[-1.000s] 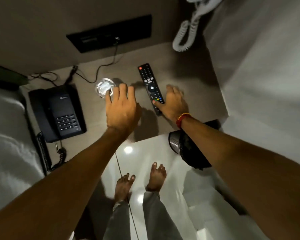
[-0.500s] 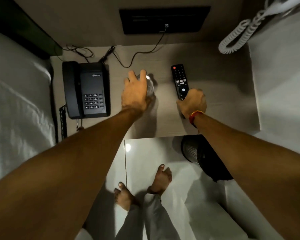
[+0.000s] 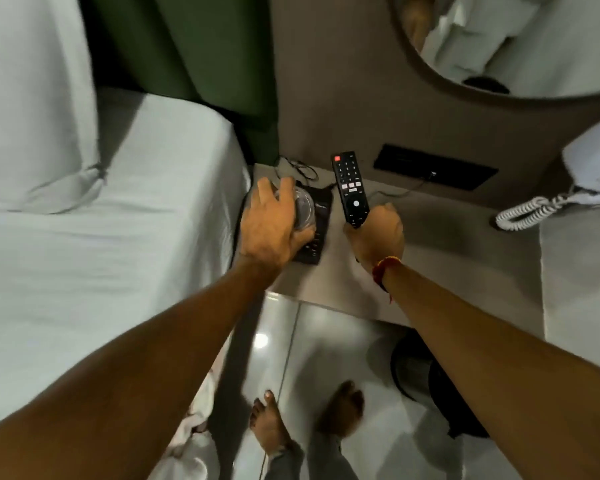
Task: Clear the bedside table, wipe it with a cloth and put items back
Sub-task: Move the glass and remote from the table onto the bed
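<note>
My left hand [image 3: 269, 226] is shut on a clear drinking glass [image 3: 305, 211] and holds it lifted above the black desk phone [image 3: 317, 225], which it mostly hides. My right hand [image 3: 376, 237] grips the lower end of a black TV remote [image 3: 349, 187], raised off the beige bedside table [image 3: 440, 244] with its buttons facing me. The phone sits at the table's left edge, against the bed.
A bed with white sheets [image 3: 101, 244] fills the left. Green headboard [image 3: 187, 46] behind it. A black socket panel [image 3: 435, 171] and thin cables sit on the wall. A white wall phone with coiled cord [image 3: 534, 211] hangs right. A dark bin [image 3: 430, 382] stands on the floor below the table.
Both hands have closed on their items and lifted them off the table. The glass has moved left over the phone. My view has swung left toward the bed.
</note>
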